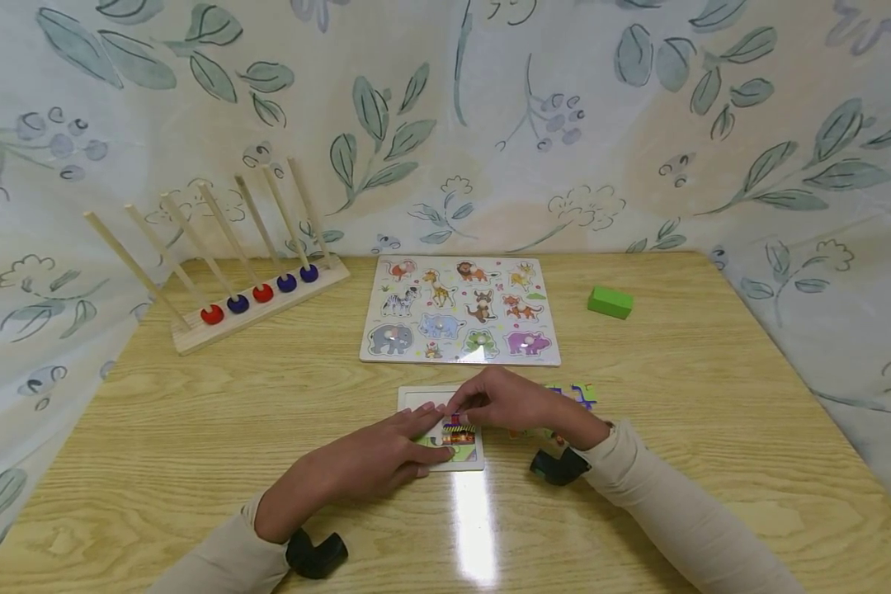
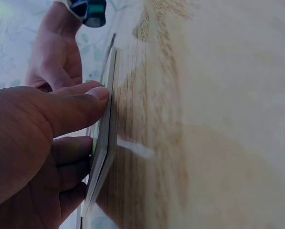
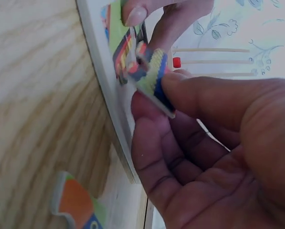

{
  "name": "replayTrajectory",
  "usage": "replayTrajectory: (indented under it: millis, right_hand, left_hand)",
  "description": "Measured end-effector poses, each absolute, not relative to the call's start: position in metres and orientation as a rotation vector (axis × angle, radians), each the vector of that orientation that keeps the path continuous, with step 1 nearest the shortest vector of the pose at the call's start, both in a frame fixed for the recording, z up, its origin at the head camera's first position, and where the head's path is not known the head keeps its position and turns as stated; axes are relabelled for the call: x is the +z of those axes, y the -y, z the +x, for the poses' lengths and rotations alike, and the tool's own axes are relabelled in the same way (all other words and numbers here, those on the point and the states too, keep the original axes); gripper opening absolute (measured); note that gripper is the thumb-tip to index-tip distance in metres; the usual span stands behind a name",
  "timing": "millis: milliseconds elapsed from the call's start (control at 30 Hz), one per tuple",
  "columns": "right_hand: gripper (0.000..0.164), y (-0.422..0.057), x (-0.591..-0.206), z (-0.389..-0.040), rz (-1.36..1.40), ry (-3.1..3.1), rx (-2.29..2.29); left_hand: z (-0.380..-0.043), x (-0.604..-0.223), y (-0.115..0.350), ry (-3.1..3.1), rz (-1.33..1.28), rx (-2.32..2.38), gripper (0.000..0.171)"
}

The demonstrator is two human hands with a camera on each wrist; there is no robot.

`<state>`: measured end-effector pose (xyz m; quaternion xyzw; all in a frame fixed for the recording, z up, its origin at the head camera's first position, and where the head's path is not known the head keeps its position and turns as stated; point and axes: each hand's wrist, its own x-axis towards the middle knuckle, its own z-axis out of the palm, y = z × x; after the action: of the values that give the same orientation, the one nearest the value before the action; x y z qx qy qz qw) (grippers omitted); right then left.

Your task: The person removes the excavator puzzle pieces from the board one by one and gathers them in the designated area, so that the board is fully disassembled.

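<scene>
A small jigsaw puzzle tray [image 1: 412, 396] with a pale rim lies on the table, its lower part filled with colourful pieces. My left hand [image 1: 374, 452] rests on its left side with fingers fairly straight, and the thumb [image 2: 98, 94] touches the board in the left wrist view. Over the tray, my right hand [image 1: 506, 399] pinches a jigsaw piece [image 3: 156, 78] between thumb and fingers. This piece is blue, yellow and red, and tilted close to the pieces in the tray. Loose jigsaw pieces [image 1: 585, 394] lie partly hidden under my right wrist.
Behind the tray lies an animal peg puzzle board [image 1: 374, 309]. At the back left stands a wooden stacker [image 1: 260, 310] with upright rods and several red and blue beads. A green block [image 1: 610, 302] sits at the back right. Patterned fabric hangs behind the table [image 1: 193, 412].
</scene>
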<state>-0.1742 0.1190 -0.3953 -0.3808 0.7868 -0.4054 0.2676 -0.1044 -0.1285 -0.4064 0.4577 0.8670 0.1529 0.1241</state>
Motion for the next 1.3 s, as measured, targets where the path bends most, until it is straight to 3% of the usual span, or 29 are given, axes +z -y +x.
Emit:
replayTrajectory:
  millis: [1300]
  right_hand:
    - [0.022, -0.184, -0.398, -0.176, -0.940, -2.191, -1.084]
  left_hand:
    - [-0.104, -0.407, 0.127, -2.509, 1.260, 0.488, 0.038]
